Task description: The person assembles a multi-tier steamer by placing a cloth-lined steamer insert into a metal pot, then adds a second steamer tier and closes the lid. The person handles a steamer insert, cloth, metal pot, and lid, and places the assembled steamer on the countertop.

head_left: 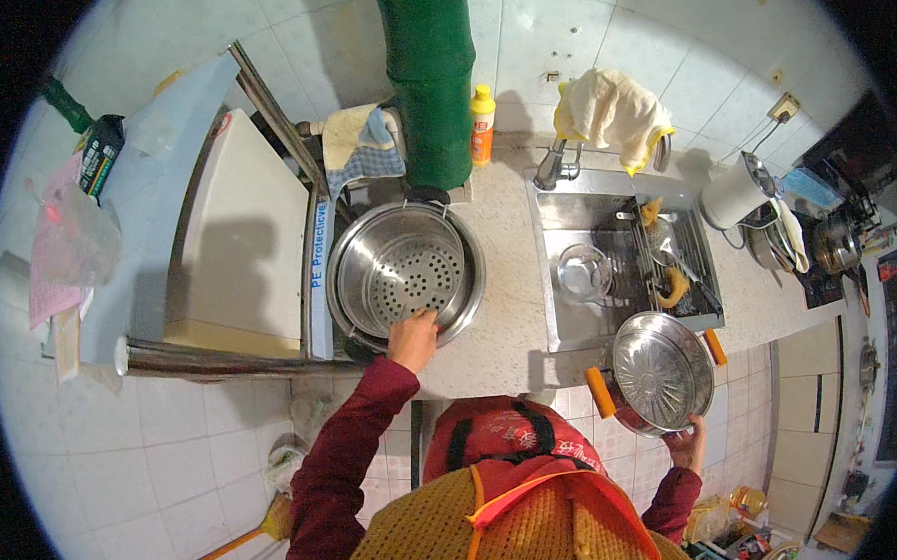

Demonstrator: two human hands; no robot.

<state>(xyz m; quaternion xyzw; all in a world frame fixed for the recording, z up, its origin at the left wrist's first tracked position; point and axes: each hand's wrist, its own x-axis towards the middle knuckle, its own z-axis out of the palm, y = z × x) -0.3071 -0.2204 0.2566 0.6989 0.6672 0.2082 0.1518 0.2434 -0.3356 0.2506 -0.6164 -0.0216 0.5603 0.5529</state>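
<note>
On the counter to the left, a steel steamer basket (410, 250) with round holes in its bottom sits inside a wider steel pot (475, 269). My left hand (414, 342) is closed on the basket's near rim, fingertips over the inner side. At the right, my right hand (686, 446) grips the near rim of a shiny steel pan (663, 369) with two orange handles. The pan is tilted, its inside facing up, and overlaps the sink's front edge. Some of my right fingers are hidden behind its rim.
The steel sink (560, 322) holds a clear glass bowl (583, 273) and a dark rack (702, 244). A cloth (614, 118) drapes the faucet. Behind stand a green column (428, 81) and a yellow-capped bottle (482, 125). A metal-framed shelf (222, 355) borders the pot's left.
</note>
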